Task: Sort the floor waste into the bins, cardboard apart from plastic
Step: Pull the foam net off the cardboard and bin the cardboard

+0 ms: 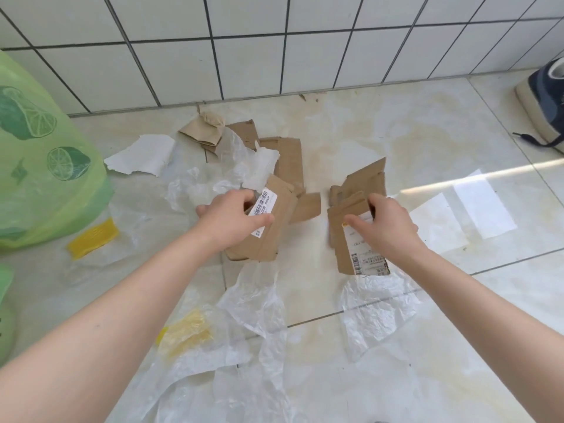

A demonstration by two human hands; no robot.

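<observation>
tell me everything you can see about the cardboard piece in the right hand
The cardboard piece is brown, flat and torn at the edges, with folded flaps showing at its far end. A white shipping label with a barcode and small print covers its near part. The right hand grips it from above, thumb on the label. It looks tilted, near end low, over the pale floor tiles, just above a crumpled clear plastic sheet. Whether it touches the floor is unclear.
</observation>
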